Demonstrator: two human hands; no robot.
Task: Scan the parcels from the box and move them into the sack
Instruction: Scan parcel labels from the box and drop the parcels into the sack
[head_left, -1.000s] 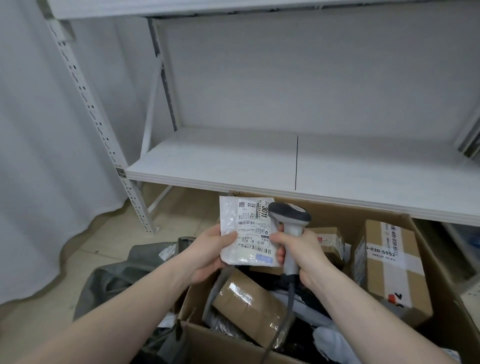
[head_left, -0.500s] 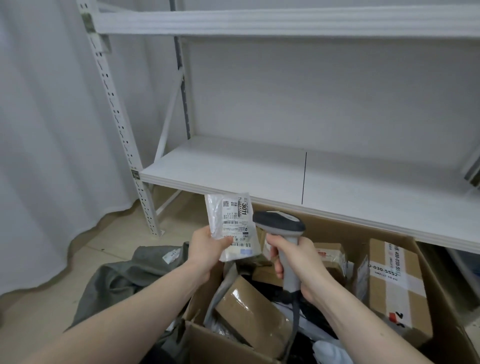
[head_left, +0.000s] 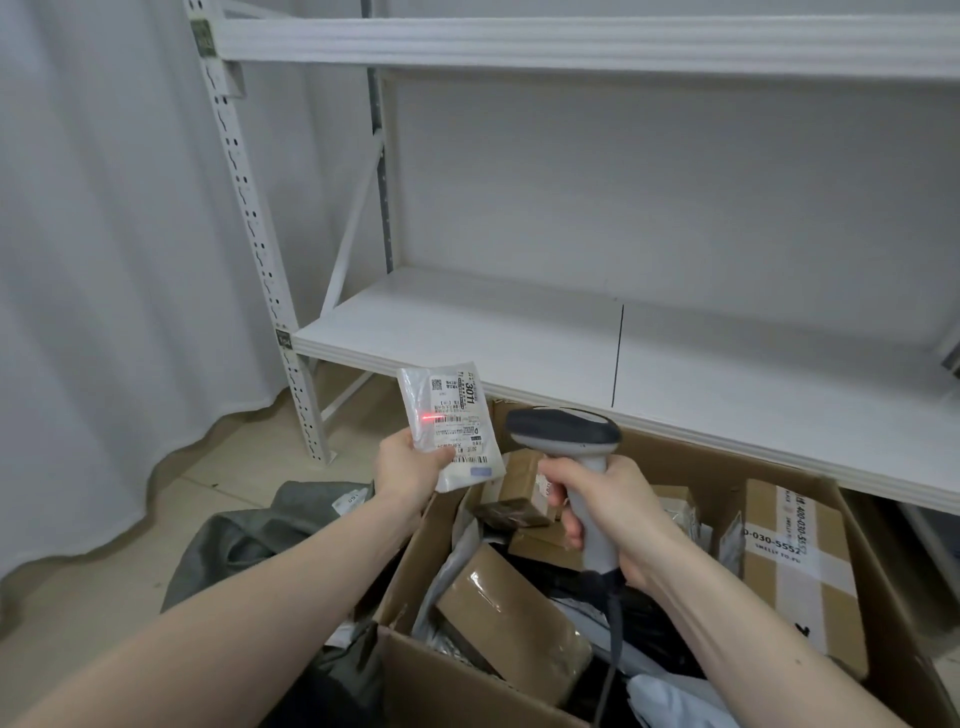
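Parcel under the scanner's red line, above the box.
Left hand fingers pinch one parcel; right hand grips one scanner; perhaps six parcels remain boxed.

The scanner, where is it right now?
In the head view, the scanner is right of centre, gripped in the right hand above the open box.

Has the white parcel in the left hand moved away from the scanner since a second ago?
Yes. The white parcel has shifted left, off the scanner, toward the shelf post.
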